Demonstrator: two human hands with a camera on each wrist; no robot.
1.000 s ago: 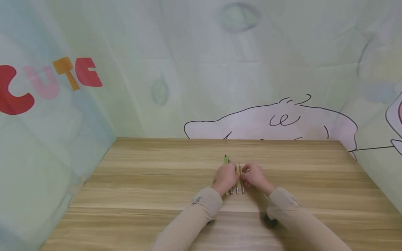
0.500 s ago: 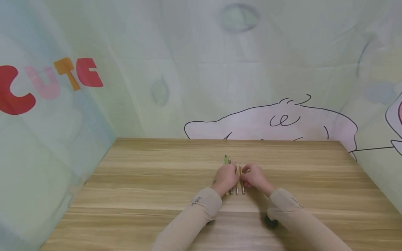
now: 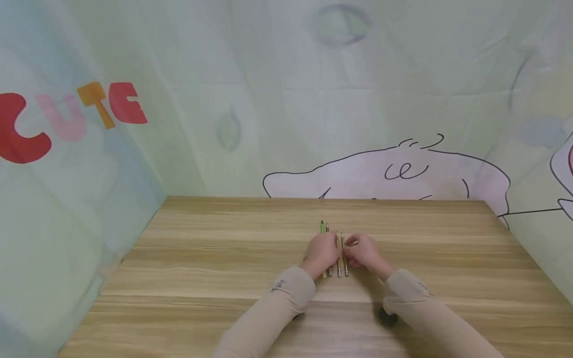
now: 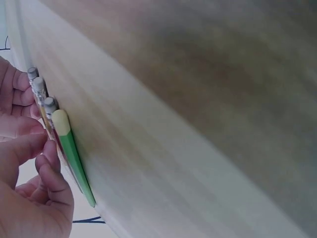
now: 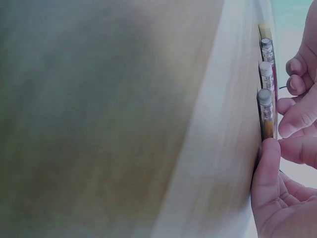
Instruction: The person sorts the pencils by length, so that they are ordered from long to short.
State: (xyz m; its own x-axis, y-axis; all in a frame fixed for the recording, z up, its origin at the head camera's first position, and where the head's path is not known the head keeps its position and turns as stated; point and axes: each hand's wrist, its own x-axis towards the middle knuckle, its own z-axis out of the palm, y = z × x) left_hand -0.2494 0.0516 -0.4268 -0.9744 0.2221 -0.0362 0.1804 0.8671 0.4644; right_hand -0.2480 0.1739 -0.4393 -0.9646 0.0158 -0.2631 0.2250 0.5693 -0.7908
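In the head view, several pencils lie side by side on the wooden table, pointing away from me. Farthest left is a green pencil (image 4: 74, 158) with a pale yellow end. Beside it lies a dark pencil (image 5: 267, 45) with a grey eraser, then two yellow pencils. My left hand (image 3: 323, 251) reaches across the row, covering the middles of the left ones, its thumb and finger pinching the inner yellow pencil (image 3: 338, 266). With thumb and finger, my right hand (image 3: 363, 251) pinches the outermost yellow pencil (image 3: 346, 268) below its eraser end. The two hands' fingertips are close together.
The wooden table (image 3: 201, 248) reaches back to a printed cloth backdrop (image 3: 201, 124) with cartoon drawings and large letters. A dark object (image 3: 387, 316) shows under the right sleeve (image 3: 416, 293).
The inner yellow pencil has shifted slightly to the right, closer to the outermost one. Both hands stay in nearly the same place.
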